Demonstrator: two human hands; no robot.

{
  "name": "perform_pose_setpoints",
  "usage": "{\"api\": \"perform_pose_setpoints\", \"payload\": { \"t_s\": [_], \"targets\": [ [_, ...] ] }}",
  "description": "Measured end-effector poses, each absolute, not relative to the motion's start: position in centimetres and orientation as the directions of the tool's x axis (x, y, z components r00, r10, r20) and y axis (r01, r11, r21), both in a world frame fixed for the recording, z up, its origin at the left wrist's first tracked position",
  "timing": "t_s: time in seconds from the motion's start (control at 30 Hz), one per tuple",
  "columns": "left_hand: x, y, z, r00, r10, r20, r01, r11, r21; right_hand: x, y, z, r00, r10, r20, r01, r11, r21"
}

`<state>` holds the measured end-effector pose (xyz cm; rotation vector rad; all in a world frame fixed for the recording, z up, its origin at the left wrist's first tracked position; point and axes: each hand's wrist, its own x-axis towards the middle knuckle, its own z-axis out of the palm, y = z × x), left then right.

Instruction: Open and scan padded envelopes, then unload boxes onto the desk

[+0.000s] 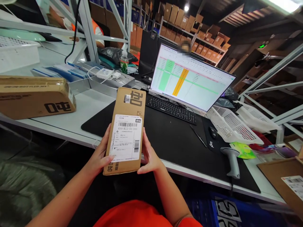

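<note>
Between both hands I hold a long brown cardboard box (129, 108), tilted up with its labelled face toward me. A white shipping label (125, 138) with barcodes covers the lower part of that face. My left hand (103, 154) grips the left side, its thumb over the label's lower corner. On the opposite side, my right hand (150, 154) presses against the box, thumb near the bottom edge. The fingers behind the box are partly hidden. Beneath it lies a black desk mat (170, 138) at the desk's front edge.
A monitor (189, 78) with a spreadsheet stands behind a black keyboard (171, 108). Rightward are a pen (198, 136), a mouse (213, 132), a barcode scanner (233, 160) and a white basket (233, 124). Another cardboard box (35, 97) lies left. A person in an orange vest (97, 28) sits beyond.
</note>
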<state>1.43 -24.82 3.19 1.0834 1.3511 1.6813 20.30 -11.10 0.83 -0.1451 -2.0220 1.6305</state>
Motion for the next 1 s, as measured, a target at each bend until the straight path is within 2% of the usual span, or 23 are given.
{"api": "perform_pose_setpoints", "payload": {
  "t_s": [0.07, 0.2, 0.43, 0.6, 0.8, 0.9, 1.0],
  "targets": [
    [1.0, -24.8, 2.2, -0.37, 0.905, 0.21, 0.017, -0.219, 0.976, 20.2, -11.1, 0.7, -0.861, 0.382, 0.335, -0.268, 0.219, -0.938],
    [0.4, -24.6, 1.3, -0.33, 0.89, 0.314, 0.217, -0.252, 0.943, 19.9, -11.1, 0.4, -0.875, 0.364, 0.319, -0.287, 0.138, -0.948],
    [-0.6, -24.0, 2.7, -0.224, 0.883, 0.413, 0.389, -0.307, 0.868, 19.9, -11.1, 0.2, -0.875, 0.333, 0.352, -0.295, 0.21, -0.932],
    [-1.6, -23.1, 2.5, -0.132, 0.88, 0.456, 0.466, -0.351, 0.812, 20.0, -10.6, 0.0, -0.872, 0.34, 0.351, -0.296, 0.203, -0.933],
    [-2.1, -21.1, 3.0, -0.062, 0.865, 0.498, 0.467, -0.416, 0.78, 20.6, -10.2, -0.2, -0.856, 0.413, 0.311, -0.254, 0.188, -0.949],
    [-2.2, -20.1, 3.1, -0.067, 0.885, 0.461, 0.39, -0.402, 0.828, 20.9, -10.4, 0.5, -0.837, 0.444, 0.32, -0.264, 0.184, -0.947],
    [-2.4, -19.2, 2.2, -0.098, 0.928, 0.361, 0.258, -0.326, 0.909, 21.0, -10.2, 1.5, -0.828, 0.489, 0.274, -0.205, 0.192, -0.96]
  ]
}}
